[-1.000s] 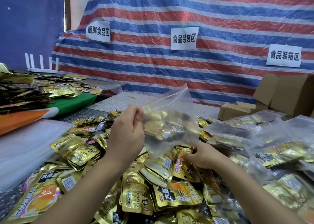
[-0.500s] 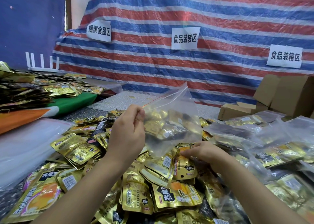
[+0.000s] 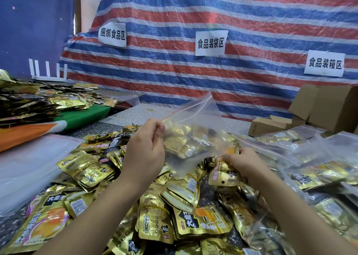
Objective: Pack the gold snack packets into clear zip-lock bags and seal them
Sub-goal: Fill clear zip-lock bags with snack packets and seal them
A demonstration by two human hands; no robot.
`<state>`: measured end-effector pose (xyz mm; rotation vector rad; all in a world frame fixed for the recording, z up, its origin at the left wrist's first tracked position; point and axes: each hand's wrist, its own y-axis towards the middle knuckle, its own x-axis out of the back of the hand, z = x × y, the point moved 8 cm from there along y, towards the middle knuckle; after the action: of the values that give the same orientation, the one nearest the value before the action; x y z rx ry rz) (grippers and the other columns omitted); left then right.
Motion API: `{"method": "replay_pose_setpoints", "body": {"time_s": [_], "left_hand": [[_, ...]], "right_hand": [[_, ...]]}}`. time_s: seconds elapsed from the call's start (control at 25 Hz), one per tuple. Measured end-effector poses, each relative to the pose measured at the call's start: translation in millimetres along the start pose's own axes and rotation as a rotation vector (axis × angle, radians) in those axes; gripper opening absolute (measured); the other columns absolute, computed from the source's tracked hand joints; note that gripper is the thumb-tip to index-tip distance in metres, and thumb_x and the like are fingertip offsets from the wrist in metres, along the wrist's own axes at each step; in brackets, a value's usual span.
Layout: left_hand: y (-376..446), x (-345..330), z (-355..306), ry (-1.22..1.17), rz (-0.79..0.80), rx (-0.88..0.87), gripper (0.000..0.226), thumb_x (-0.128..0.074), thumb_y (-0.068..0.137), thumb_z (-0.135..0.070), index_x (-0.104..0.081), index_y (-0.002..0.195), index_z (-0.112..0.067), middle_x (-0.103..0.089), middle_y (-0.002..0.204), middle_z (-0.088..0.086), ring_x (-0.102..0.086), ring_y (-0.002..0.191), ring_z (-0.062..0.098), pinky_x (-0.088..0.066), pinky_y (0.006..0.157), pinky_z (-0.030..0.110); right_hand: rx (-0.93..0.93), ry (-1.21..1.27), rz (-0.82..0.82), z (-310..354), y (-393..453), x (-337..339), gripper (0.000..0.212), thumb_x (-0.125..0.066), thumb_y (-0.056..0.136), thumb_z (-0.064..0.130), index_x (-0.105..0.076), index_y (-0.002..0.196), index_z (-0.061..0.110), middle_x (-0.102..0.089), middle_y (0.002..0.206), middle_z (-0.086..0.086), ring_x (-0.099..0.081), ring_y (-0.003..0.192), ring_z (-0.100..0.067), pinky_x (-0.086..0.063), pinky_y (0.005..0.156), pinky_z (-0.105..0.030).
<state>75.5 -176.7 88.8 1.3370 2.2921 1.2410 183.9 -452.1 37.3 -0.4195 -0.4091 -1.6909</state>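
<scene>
My left hand (image 3: 144,150) pinches the top corner of a clear zip-lock bag (image 3: 195,130) by its red seal strip and holds it up over the table. The bag hangs open and I cannot tell whether the gold seen through it lies inside or behind. My right hand (image 3: 242,164) grips a gold snack packet (image 3: 222,174) just below the bag's lower right edge. Several loose gold packets (image 3: 166,212) lie heaped on the table under both hands.
Filled clear bags of packets (image 3: 310,169) pile up at the right. A stack of unused clear bags (image 3: 29,163) lies at the left, with more packets (image 3: 38,103) on a green cloth behind. Cardboard boxes (image 3: 327,107) stand at the back right before a striped tarp.
My right hand has lifted a gold packet out of the pile and brought it up toward the bag's lower edge. My left hand keeps the bag up in nearly the same spot.
</scene>
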Motion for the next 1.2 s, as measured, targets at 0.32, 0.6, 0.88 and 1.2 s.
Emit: {"method": "replay_pose_setpoints", "body": {"time_s": [0.32, 0.6, 0.88, 1.2], "left_hand": [[1, -12, -6, 0.01, 0.163, -0.043, 0.023, -0.041, 0.104, -0.017, -0.053, 0.085, -0.025, -0.065, 0.083, -0.003, -0.057, 0.066, 0.008, -0.044, 0.054, 0.018], [-12, -31, -17, 0.094, 0.395, -0.127, 0.016, -0.042, 0.101, -0.014, -0.051, 0.088, -0.017, -0.054, 0.08, -0.005, -0.054, 0.078, 0.019, -0.047, 0.071, 0.046], [-15, -36, -21, 0.094, 0.469, -0.121, 0.015, -0.042, 0.097, -0.006, -0.052, 0.093, -0.015, -0.053, 0.087, -0.008, -0.054, 0.084, 0.02, -0.047, 0.077, 0.043], [-15, -38, -21, 0.056, 0.503, -0.131, 0.016, -0.042, 0.094, -0.002, -0.054, 0.096, -0.012, -0.053, 0.09, -0.007, -0.052, 0.085, 0.016, -0.044, 0.077, 0.035]], "right_hand": [[0.108, 0.476, -0.378, 11, 2, 48, 0.028, -0.069, 0.093, 0.028, -0.058, 0.113, 0.012, -0.067, 0.107, -0.007, -0.066, 0.1, -0.028, -0.055, 0.092, -0.05], [0.185, 1.109, -0.333, 46, -19, 66, 0.041, -0.07, 0.092, 0.022, -0.053, 0.125, 0.006, -0.07, 0.113, -0.01, -0.073, 0.093, -0.019, -0.061, 0.075, -0.035], [0.516, 1.089, 0.049, 108, -59, 52, 0.034, -0.071, 0.078, 0.023, -0.063, 0.109, 0.012, -0.077, 0.101, -0.005, -0.073, 0.098, -0.02, -0.059, 0.079, -0.032], [0.829, 0.511, 0.103, 123, -83, 27, 0.031, -0.074, 0.075, 0.031, -0.065, 0.102, 0.02, -0.076, 0.101, 0.004, -0.072, 0.099, -0.015, -0.058, 0.082, -0.028]]}}
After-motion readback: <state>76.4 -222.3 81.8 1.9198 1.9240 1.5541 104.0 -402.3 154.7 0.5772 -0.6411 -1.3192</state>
